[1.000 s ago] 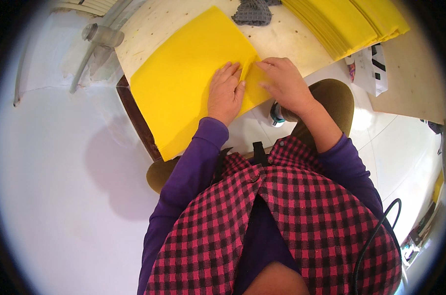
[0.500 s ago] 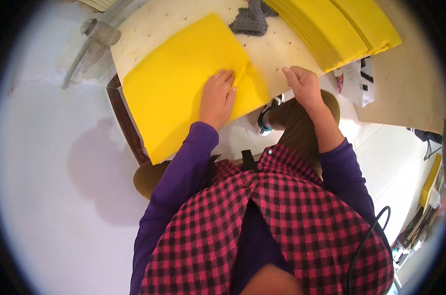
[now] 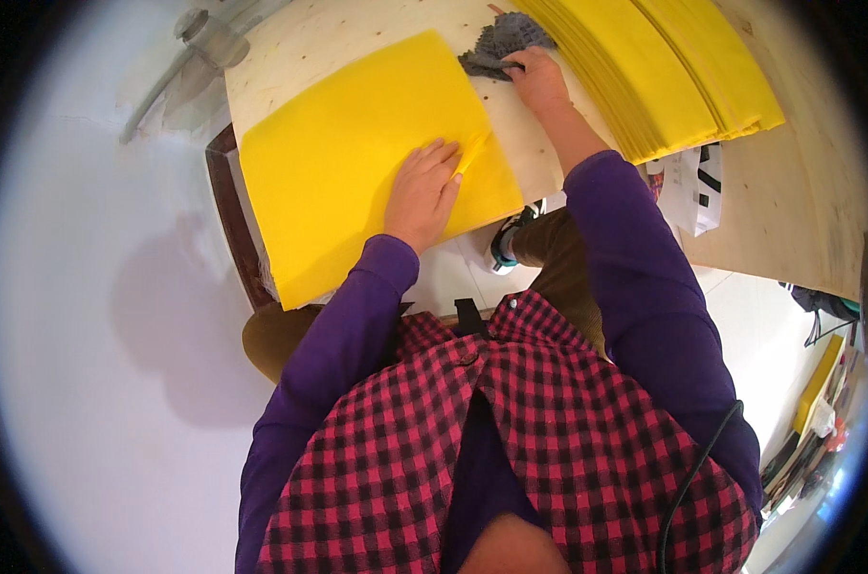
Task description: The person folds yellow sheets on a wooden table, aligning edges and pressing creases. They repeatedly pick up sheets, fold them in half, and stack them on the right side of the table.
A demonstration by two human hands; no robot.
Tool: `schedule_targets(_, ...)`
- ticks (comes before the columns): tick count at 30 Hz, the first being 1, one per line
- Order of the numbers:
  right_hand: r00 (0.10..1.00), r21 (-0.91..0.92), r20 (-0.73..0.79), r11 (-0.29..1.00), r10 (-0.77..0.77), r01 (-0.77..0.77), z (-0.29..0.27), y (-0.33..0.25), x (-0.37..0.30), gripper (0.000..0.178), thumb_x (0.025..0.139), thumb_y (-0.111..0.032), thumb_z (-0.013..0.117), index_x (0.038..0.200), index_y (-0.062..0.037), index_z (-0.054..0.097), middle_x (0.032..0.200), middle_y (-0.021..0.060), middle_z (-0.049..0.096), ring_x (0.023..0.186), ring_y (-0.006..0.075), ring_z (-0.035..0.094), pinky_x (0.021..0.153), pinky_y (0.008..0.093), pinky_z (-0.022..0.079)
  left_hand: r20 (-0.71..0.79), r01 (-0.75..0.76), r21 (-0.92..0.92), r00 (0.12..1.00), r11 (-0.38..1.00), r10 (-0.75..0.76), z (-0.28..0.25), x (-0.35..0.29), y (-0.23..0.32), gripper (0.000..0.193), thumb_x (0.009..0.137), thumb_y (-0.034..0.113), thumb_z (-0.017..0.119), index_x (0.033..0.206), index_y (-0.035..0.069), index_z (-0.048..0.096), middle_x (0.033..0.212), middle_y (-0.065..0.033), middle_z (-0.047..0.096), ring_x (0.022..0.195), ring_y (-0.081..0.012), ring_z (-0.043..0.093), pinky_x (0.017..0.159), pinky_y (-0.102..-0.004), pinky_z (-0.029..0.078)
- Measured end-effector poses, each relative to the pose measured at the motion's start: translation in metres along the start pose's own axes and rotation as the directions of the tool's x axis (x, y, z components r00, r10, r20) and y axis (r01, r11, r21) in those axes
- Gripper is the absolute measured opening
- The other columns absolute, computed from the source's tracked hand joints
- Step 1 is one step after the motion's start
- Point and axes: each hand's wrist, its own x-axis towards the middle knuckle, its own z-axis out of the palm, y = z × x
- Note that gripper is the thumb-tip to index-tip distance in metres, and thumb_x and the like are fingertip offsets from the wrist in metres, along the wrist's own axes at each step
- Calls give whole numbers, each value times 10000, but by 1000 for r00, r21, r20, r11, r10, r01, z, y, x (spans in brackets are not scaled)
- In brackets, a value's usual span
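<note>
- A person in purple sleeves and a checked top sits at a pale plywood table [image 3: 512, 120], seen from above.
- A large yellow sheet [image 3: 348, 153] lies spread over the table's near left corner; whether it is one layer or several, I cannot tell.
- The left hand [image 3: 422, 196] rests palm down on the sheet, fingers straight and close together, thumb slightly apart, gripping nothing.
- Just beyond its fingertips, a small pucker [image 3: 470, 153] stands up near the sheet's right side, so that part is not yet smooth.
- The right hand [image 3: 537, 81] reaches toward the far edge, thumb and fingers narrowed on the near end of a crumpled grey cloth [image 3: 511, 36].
- To the right of the cloth, layered yellow piles [image 3: 645, 77] run side by side to the near edge, apparently finished and set aside.
- The spread sheet lies apart from them and appears unfinished; how many remain, I cannot tell.
</note>
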Motion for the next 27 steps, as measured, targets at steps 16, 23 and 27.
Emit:
schedule_targets(16,992,279,-91,959,85,-56,-60,-9,-99,162,868,-205,661,989,-105,701,961,67,603,732,182,575,668,305,481,-51,-26,11,998,1000,27,4,0,-3,311,921,184,496,1121,-26,608,1247,-173,579,1232,-341,481,1074,-448,323)
schedule_targets(23,954,468,282,882,-99,-47,-60,-33,-145,250,750,-106,760,986,-77,682,892,41,581,676,145,532,642,264,465,-50,-29,11,998,1000,30,3,-1,-4,326,932,209,481,1137,-16,601,1253,-168,576,1239,-335,476,1079,-449,315)
schedule_targets(27,923,415,384,898,-25,-148,-61,-40,-144,233,755,-56,735,976,-38,665,921,25,547,750,115,533,680,245,447,-25,-24,28,999,999,24,3,0,-4,342,928,200,491,1158,-33,588,1272,-172,565,1247,-346,468,1079,-437,319)
